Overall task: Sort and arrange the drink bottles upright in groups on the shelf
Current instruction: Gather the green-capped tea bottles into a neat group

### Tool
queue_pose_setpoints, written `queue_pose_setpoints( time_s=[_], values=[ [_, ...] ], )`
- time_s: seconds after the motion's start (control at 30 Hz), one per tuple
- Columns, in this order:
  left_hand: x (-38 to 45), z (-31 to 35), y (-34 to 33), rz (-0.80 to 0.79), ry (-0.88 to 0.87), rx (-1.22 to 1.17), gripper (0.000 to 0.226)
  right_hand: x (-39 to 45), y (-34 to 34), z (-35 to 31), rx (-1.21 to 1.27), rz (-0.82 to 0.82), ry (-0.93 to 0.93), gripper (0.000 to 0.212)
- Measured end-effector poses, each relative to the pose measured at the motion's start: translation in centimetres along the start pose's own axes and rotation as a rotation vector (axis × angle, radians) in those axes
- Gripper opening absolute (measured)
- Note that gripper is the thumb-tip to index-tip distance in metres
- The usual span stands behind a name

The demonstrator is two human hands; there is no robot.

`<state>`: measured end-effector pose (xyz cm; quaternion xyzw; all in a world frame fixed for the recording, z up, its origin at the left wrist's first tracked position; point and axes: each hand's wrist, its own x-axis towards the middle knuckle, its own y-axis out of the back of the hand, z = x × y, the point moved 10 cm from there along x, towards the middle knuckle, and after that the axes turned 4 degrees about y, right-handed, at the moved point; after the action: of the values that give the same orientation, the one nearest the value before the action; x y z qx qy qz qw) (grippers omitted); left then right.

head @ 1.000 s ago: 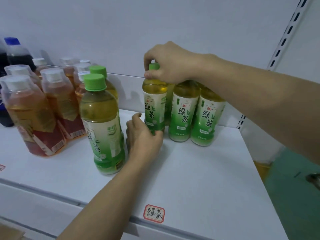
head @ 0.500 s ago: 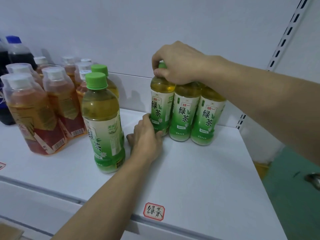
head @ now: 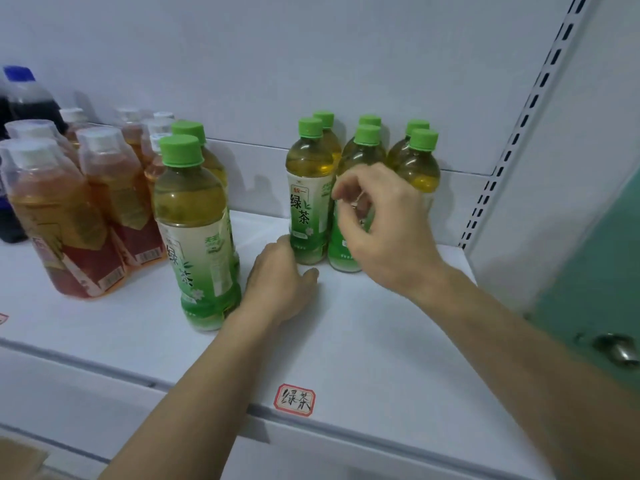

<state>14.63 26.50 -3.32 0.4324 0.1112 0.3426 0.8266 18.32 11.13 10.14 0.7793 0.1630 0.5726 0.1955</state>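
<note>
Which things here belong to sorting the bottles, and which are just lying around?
Belongs: green tea bottles, stray green tea bottle, red tea bottles, dark blue-capped bottle, shelf, green tea label sticker.
Just around: door handle, slotted shelf upright.

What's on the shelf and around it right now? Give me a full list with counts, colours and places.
green-capped green tea bottles, grouped: six visible, yellow-green drink, upright in two rows at the back right of the shelf.
green-capped green tea bottles, apart: two, upright, one behind the other, left of the group.
white-capped red tea bottles: at least seven, amber-red, clustered at left; exact count unclear.
blue-capped dark drink bottles: at least one, far left, partly cut off.
red-bordered handwritten label: one, white, on the shelf's front edge.
white metal shelf: one.
slotted upright rail: one, white, at right.
left hand: resting on the shelf beside the group's front-left bottle.
right hand: raised before the group, holding nothing.
</note>
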Motion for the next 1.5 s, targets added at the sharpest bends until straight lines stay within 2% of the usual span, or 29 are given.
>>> queue_pose_setpoints(
  time_s=[0.17,0.27,0.37,0.47,0.67,0.83,0.93,1.07,1.17,1.2,1.33,1.43,1.5],
  values=[
    [-5.0,0.4,0.3,-0.028,-0.138,0.106,0.057,-5.4,-4.9,4.2,0.114,-0.209,-0.196,0.019],
    [-7.7,0.8,0.7,-0.03,-0.269,0.123,0.038,-6.9,-7.2,5.0,0.208,-0.381,-0.261,0.017],
    [-9.1,0.2,2.0,0.024,-0.3,0.03,0.025,-8.3,-8.8,5.0,0.274,-0.524,-0.31,0.015],
    [-9.3,-0.6,2.7,0.076,-0.264,-0.102,0.016,-8.9,-8.8,4.9,0.301,-0.542,-0.307,0.014],
    [-9.5,-1.2,3.6,0.125,-0.207,-0.201,0.015,-9.3,-8.7,4.6,0.247,-0.554,-0.296,0.011],
    [-12.1,-3.1,4.4,-0.021,-0.301,-0.077,0.022,-8.8,-8.6,4.2,0.194,-0.578,-0.349,0.011],
    [-12.7,-6.1,7.6,-0.012,-0.267,-0.006,0.006,-4.7,-7.3,1.1,0.224,-0.481,-0.31,0.008],
    [-10.6,-9.3,13.1,0.218,-0.199,-0.161,0.011,3.0,-5.7,-5.9,0.431,-0.216,-0.276,0.018],
    [-8.4,-9.5,11.9,0.142,-0.191,-0.241,0.057,6.4,-7.3,-9.7,0.337,-0.185,-0.263,0.034],
    [-7.9,-9.4,11.0,0.104,-0.189,-0.247,0.066,6.7,-8.1,-10.1,0.279,-0.182,-0.28,0.033],
    [-7.7,-9.4,9.3,0.121,-0.234,-0.215,0.069,5.4,-8.7,-9.8,0.127,-0.014,-0.355,0.024],
    [-7.2,-9.6,9.4,0.118,-0.259,-0.238,0.071,3.4,-8.3,-8.9,0.299,0.065,-0.441,0.021],
    [-7.0,-9.2,9.3,0.071,-0.28,-0.263,0.064,2.5,-7.4,-9.0,0.328,0.116,-0.446,0.021]
  ],
)
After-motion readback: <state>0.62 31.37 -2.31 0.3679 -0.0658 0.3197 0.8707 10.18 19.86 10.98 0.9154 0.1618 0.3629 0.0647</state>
